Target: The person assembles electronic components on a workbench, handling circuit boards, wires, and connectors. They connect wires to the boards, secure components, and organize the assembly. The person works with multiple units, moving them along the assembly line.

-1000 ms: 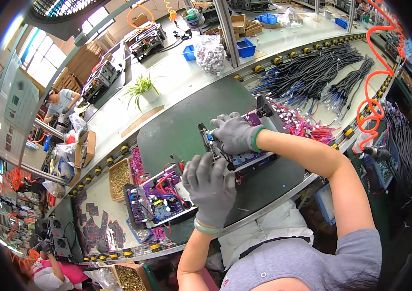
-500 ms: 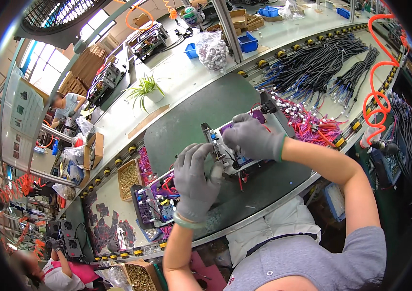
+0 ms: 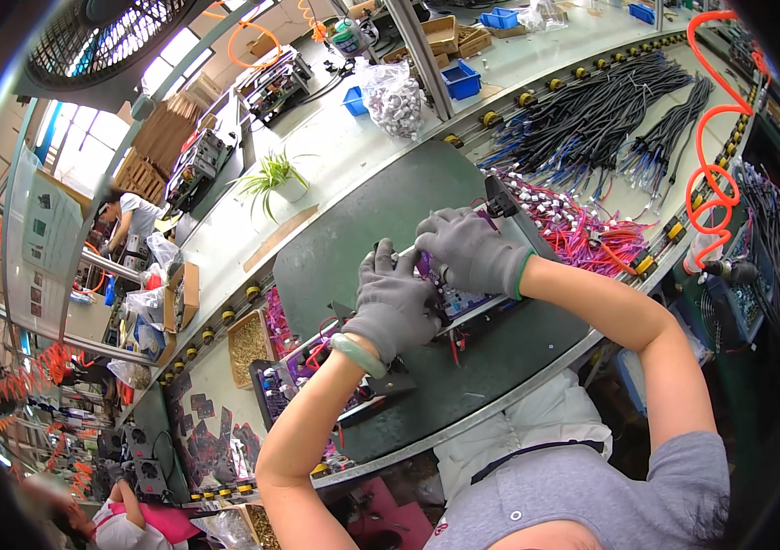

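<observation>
An open electronics unit [image 3: 474, 312] with a pale metal edge and purple wiring lies on the dark green mat [image 3: 353, 211]. My left hand [image 3: 394, 298], in a grey glove, lies over its left end with fingers bent onto it; what the fingertips touch is hidden. Close beside it, my right hand [image 3: 477, 252], also gloved, curls its fingers over the unit's middle. Whatever those fingers pinch cannot be seen. A black end plate [image 3: 503, 197] stands at the unit's far right. Under my left wrist sits a second unit [image 3: 293, 385] with purple wiring, partly covered by the arm.
Red and pink wires [image 3: 582, 229] with white connectors pile up to the right, below bundled black cables [image 3: 582, 119]. A coiled orange hose [image 3: 715, 174] hangs at the right. A box of small brass-coloured parts [image 3: 248, 344] stands left; a potted plant [image 3: 289, 188] is beyond the mat.
My left hand has moved right, from beside the unit onto its left end, and its spread fingers have drawn in. My right hand has shifted slightly, still over the unit. The view has tilted a little.
</observation>
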Motion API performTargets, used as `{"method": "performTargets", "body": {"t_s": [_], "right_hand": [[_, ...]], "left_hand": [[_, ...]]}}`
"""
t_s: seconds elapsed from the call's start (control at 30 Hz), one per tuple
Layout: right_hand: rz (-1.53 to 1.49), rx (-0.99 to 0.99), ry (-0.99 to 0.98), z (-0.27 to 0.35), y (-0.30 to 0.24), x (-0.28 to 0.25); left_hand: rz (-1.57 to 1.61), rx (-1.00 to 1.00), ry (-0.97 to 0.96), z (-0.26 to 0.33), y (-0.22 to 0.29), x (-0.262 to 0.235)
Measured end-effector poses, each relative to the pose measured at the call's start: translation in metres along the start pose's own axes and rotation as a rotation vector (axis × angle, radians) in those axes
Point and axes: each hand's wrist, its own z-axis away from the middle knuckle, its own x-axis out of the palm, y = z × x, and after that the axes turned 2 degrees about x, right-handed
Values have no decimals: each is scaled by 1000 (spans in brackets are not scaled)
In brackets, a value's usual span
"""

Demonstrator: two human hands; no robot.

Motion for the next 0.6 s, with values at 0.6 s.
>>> {"method": "performTargets", "body": {"t_s": [0.6], "right_hand": [[211,74,-321,-20,-34,7]], "left_hand": [[-236,111,528,40,67,77]]}}
